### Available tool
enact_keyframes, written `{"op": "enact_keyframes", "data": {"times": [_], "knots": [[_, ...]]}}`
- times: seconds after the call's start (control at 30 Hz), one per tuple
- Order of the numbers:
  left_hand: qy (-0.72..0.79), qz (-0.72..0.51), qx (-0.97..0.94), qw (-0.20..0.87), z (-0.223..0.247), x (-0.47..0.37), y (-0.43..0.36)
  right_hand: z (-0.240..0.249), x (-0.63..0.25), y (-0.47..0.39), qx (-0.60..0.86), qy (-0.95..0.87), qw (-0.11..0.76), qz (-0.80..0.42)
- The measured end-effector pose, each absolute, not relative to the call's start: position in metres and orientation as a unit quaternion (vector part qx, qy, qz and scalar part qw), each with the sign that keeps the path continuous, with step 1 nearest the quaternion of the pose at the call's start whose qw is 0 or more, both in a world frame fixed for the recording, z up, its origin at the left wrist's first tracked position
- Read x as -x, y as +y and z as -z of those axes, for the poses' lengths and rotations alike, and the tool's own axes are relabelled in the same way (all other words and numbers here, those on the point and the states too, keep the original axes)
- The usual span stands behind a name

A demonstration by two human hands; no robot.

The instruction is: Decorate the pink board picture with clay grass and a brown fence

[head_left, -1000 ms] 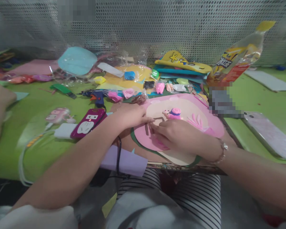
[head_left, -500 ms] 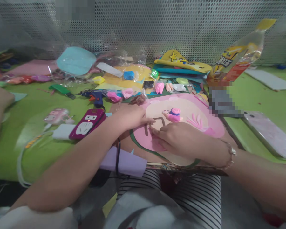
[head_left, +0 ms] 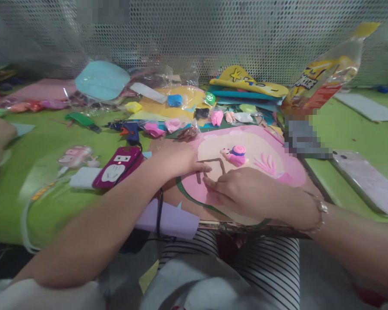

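A pink and cream paper panel [head_left: 280, 148] lies on brown board. On it, a thin brown clay strip [head_left: 215, 160] forms an angular outline. My left hand [head_left: 183, 158] rests at the panel's left part, with one digit stretched across the strip's left side. My right hand [head_left: 245, 189] lies low over the panel. Its index finger points left and touches down beside the strip; the other fingers are partly curled and partly hidden. Neither hand visibly holds anything. Above my right hand sit a pink and blue clay snail [head_left: 236, 155] and a pink clay branched shape [head_left: 267, 165].
Several wrapped clay lumps [head_left: 217, 117] lie behind the panel. A glue gun [head_left: 131, 132], purple power socket [head_left: 118, 167] and purple paper [head_left: 171, 217] are at left. A drink bottle [head_left: 325, 77] and phone [head_left: 368, 183] stand and lie at right. Another person's hand [head_left: 0, 131] shows at far left.
My right hand has shifted slightly to the right and down, its index finger still near the strip. My left hand has barely moved.
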State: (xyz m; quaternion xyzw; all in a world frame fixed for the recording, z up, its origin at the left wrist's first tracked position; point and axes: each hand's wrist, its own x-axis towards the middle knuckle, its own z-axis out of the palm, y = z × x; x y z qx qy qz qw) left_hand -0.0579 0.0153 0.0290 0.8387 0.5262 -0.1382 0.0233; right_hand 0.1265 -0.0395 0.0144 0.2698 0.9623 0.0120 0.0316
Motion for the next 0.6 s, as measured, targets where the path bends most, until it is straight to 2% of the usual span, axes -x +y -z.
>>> {"op": "enact_keyframes", "data": {"times": [0.6], "knots": [[0.519, 0.151, -0.84, 0.04, -0.0307, 0.0579, 0.0151, -0.0177, -0.1298, -0.0391, -0.211, 0.976, 0.043, -0.019]]}}
